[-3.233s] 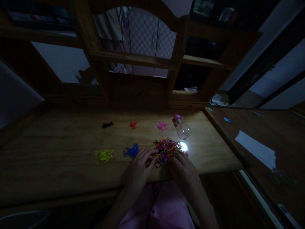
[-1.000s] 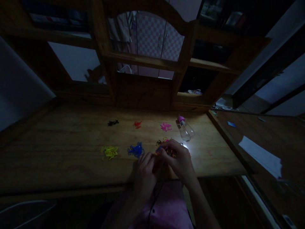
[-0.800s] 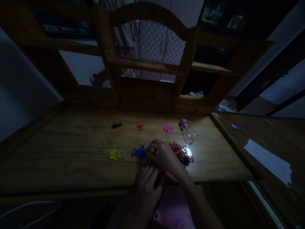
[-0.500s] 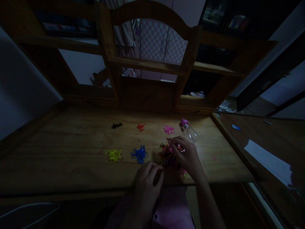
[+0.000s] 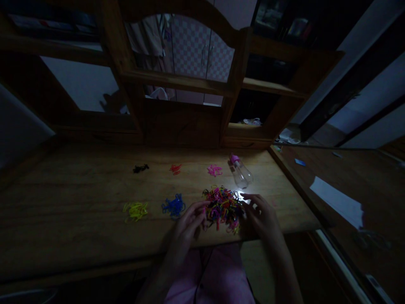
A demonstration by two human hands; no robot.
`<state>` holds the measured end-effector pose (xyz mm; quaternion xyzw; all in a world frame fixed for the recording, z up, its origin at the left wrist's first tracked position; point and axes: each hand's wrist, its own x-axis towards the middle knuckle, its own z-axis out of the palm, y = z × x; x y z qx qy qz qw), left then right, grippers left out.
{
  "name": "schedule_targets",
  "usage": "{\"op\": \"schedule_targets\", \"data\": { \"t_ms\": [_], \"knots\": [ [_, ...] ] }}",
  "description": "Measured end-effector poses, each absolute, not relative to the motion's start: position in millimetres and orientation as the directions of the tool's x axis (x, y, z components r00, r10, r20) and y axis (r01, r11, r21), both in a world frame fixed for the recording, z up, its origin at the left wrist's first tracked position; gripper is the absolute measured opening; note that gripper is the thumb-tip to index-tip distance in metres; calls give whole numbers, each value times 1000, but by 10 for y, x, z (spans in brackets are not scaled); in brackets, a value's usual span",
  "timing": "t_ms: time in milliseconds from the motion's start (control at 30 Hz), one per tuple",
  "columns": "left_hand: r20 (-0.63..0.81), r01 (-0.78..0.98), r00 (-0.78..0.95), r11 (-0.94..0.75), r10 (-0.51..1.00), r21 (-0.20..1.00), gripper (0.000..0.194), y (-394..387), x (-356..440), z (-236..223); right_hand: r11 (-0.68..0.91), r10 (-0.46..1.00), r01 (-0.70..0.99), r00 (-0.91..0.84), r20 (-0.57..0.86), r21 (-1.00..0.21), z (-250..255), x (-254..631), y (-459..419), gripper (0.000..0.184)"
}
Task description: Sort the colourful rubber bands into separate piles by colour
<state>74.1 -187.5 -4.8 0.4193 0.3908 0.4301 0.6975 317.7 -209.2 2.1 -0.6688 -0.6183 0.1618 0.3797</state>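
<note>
A mixed heap of small coloured rubber bands (image 5: 224,206) lies near the table's front edge, between my two hands. My left hand (image 5: 190,219) is at the heap's left side, fingers curled, with a small pink rubber band (image 5: 204,210) showing between thumb and index finger. At the right side, my right hand (image 5: 260,211) has its fingers apart, their tips close to the heap. Sorted by colour, smaller piles lie around: blue bands (image 5: 174,205), yellow bands (image 5: 136,211), black bands (image 5: 141,168), red bands (image 5: 175,169) and pink bands (image 5: 214,170).
A clear bottle with a pink top (image 5: 243,174) lies behind the heap. Wooden shelving (image 5: 180,82) rises at the table's back. On the surface to the right are white paper (image 5: 337,202) and a small blue card (image 5: 299,162). The room is dim.
My right hand has moved off the top of the heap to its right side, uncovering it. My left hand has come up to the heap's left edge. The view has shifted right.
</note>
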Motion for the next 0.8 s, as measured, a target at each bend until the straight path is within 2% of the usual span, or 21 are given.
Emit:
{"op": "schedule_targets", "data": {
  "t_ms": [100, 200, 500, 633, 800],
  "knots": [
    [-250, -446, 351, 396, 902, 802, 19, -1866, 726, -98, 99, 959, 716, 117, 258, -691, -3, 3160, -2036, 24],
    [-302, -537, 341, 448, 890, 715, 14, -1855, 726, -151, 113, 964, 723, 86, 251, -682, -3, 3132, -2007, 18],
    [-320, -602, 367, 485, 874, 635, 13, -1758, 746, -168, 67, 947, 640, 200, 249, -766, 151, 2999, -2055, 15],
    [-308, -662, 343, 461, 887, 591, 11, -1749, 741, -226, 131, 953, 696, 108, 283, -706, 218, 2873, -2042, 17],
    [-325, -678, 333, 464, 885, 570, 11, -1754, 734, -239, 232, 939, 766, -16, 343, -599, 185, 2644, -2054, 32]
  ]
}}
